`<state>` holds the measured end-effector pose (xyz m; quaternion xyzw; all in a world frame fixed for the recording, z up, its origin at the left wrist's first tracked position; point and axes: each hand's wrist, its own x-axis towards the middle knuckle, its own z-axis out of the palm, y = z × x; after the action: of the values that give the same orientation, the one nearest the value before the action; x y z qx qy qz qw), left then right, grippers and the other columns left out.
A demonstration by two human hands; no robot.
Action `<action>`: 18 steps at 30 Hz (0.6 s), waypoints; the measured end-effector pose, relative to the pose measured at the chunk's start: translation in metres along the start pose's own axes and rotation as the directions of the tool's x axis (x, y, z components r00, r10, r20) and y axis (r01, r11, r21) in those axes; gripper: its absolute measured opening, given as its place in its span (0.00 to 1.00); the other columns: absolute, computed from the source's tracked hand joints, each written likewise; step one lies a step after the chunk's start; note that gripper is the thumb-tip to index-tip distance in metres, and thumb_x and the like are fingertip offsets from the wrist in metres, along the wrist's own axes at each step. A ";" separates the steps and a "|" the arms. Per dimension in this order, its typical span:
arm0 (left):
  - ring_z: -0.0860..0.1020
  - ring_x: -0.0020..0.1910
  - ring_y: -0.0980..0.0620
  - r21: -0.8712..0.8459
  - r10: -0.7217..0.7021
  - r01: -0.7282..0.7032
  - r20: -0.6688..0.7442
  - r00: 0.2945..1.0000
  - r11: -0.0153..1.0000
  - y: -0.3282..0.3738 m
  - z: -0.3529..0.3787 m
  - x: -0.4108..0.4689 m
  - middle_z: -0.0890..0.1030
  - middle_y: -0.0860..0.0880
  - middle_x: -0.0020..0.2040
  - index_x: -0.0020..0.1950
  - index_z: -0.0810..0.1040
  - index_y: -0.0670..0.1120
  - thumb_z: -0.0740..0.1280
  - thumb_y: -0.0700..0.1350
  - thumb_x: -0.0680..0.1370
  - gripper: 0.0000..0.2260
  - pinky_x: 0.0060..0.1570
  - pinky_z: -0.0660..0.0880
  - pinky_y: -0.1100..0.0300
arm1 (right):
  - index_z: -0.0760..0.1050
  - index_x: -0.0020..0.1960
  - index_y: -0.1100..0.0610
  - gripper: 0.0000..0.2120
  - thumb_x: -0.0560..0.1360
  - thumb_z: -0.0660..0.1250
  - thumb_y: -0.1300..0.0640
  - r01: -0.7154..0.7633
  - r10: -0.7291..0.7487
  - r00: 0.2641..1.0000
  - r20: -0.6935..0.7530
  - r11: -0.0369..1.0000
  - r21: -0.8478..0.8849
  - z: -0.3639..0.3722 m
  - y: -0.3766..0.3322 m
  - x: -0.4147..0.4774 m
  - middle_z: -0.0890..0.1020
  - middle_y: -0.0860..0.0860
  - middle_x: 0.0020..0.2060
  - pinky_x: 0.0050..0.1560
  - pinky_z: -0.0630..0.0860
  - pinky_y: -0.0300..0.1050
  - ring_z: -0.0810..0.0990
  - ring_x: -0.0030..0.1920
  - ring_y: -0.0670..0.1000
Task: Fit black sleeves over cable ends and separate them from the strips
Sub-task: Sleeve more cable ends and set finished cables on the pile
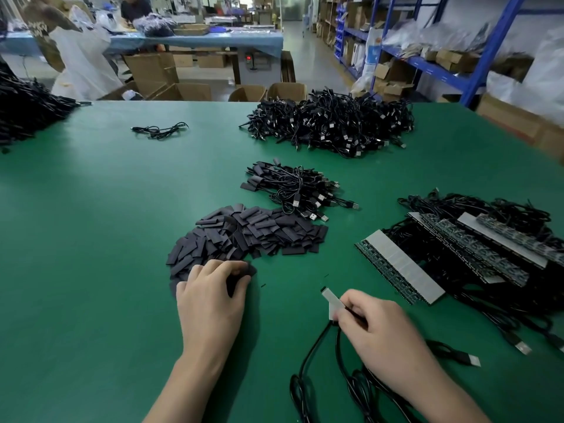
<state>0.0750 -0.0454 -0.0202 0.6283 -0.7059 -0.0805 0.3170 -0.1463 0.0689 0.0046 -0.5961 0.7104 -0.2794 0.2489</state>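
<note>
Head view: near the bench's (91, 209) front edge, left grip (213, 297) is pinching a sleeve (239, 280), right grip (378, 328) is clamping a strip (331, 297).

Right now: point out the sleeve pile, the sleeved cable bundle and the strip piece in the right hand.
sleeve pile (259, 232), head view, heap's middle.
sleeved cable bundle (293, 185), head view, tangled centre.
strip piece (331, 298), head view, white face.

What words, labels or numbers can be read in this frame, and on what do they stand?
No text can be read anywhere.
Pale print on the brown garment: blurred.
Red mark on the grey box under the far table: too small.
Markings on the circuit strips: too small.
</note>
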 end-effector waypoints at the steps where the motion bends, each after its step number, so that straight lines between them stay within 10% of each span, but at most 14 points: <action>1: 0.76 0.53 0.52 0.016 0.005 -0.005 0.005 1.000 1.000 0.000 0.000 0.000 0.83 0.60 0.51 0.53 0.85 0.59 0.76 0.53 0.76 0.07 0.49 0.65 0.54 | 0.73 0.43 0.47 0.09 0.82 0.63 0.48 0.016 -0.016 1.000 -0.015 1.000 0.013 0.002 0.002 0.000 0.72 0.45 0.26 0.27 0.61 0.41 0.64 0.25 0.45; 18: 0.77 0.42 0.54 -0.019 0.093 -0.095 -0.064 0.994 0.995 -0.007 -0.007 0.001 0.83 0.61 0.37 0.48 0.83 0.57 0.78 0.44 0.73 0.09 0.48 0.61 0.57 | 0.75 0.44 0.44 0.08 0.83 0.64 0.50 0.161 -0.156 0.986 -0.051 0.980 0.119 0.014 0.010 -0.005 0.74 0.43 0.28 0.27 0.61 0.37 0.68 0.27 0.43</action>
<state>0.0850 -0.0454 -0.0184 0.5931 -0.7235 -0.0534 0.3492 -0.1428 0.0733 -0.0121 -0.6285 0.6471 -0.3537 0.2472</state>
